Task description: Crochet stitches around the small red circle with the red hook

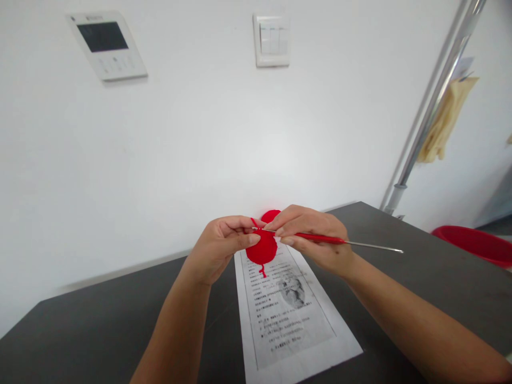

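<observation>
Pinched between the thumb and fingers of my left hand (224, 242) is a round red crochet piece (263, 249), with a short yarn tail dangling from its lower edge. My right hand (314, 234) grips a crochet hook (320, 238) with a red handle and metal at both ends. The hook's left tip lies at the top edge of the piece, by my left fingertips; whether it passes through a stitch I cannot tell. A strand of red yarn runs up over my left fingers. Behind my hands, partly hidden, sits a red yarn ball (270, 215).
Under my hands, a printed sheet (296, 336) lies on the dark table (100, 320). The white wall behind carries an intercom panel (108, 45) and a switch (272, 40). Right of them are a metal pipe (432, 106), hanging yellow gloves (448, 122) and a red basin (476, 242).
</observation>
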The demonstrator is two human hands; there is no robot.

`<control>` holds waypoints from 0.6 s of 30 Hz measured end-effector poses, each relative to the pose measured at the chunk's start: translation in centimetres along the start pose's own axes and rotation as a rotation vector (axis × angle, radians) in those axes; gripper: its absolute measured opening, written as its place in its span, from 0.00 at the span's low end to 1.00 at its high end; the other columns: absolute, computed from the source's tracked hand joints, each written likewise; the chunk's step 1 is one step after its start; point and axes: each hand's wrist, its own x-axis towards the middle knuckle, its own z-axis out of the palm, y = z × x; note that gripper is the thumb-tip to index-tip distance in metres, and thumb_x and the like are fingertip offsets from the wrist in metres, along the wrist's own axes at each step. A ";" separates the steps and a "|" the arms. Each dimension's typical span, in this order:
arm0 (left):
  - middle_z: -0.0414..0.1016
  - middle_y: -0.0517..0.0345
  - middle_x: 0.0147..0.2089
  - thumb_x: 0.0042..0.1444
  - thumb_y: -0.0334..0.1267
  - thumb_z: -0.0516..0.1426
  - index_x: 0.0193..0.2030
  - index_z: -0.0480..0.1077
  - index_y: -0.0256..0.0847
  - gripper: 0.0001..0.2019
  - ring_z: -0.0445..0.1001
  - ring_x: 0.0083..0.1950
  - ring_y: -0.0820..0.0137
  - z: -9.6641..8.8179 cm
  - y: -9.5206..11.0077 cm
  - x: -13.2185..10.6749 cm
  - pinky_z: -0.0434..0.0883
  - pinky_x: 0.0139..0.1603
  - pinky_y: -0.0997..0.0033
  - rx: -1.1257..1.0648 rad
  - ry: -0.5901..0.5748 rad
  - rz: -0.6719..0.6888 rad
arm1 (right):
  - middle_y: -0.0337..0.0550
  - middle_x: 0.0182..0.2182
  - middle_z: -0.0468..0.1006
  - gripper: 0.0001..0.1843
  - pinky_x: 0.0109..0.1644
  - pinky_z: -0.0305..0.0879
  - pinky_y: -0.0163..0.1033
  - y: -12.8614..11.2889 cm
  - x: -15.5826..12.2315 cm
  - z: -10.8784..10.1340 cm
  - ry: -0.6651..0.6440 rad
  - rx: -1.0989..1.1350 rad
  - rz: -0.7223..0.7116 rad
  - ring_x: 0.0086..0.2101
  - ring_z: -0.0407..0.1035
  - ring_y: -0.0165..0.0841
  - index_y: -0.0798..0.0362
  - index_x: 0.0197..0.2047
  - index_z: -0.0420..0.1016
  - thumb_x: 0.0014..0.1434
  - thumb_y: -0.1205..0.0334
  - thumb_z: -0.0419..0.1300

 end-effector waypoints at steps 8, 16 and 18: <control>0.82 0.57 0.28 0.36 0.31 0.73 0.30 0.82 0.39 0.11 0.76 0.30 0.71 0.0 -0.2 0.1 0.71 0.36 0.70 0.053 0.008 -0.007 | 0.49 0.45 0.85 0.05 0.53 0.76 0.47 0.4 0.1 -0.2 -0.071 -0.079 -0.035 0.48 0.78 0.37 0.50 0.43 0.80 0.66 0.66 0.62; 0.85 0.54 0.36 0.45 0.37 0.71 0.36 0.83 0.40 0.10 0.79 0.39 0.67 -0.5 -0.3 0.0 0.73 0.45 0.67 0.161 0.017 0.036 | 0.49 0.40 0.85 0.05 0.50 0.76 0.45 0.2 0.1 0.0 -0.028 -0.004 0.028 0.45 0.79 0.37 0.52 0.43 0.80 0.65 0.68 0.63; 0.85 0.53 0.38 0.46 0.38 0.71 0.37 0.83 0.40 0.10 0.79 0.41 0.66 -0.5 -0.2 0.0 0.74 0.46 0.67 0.189 0.027 0.046 | 0.49 0.41 0.85 0.04 0.50 0.76 0.46 0.2 0.0 0.0 0.004 0.033 0.061 0.45 0.79 0.37 0.51 0.42 0.80 0.65 0.67 0.64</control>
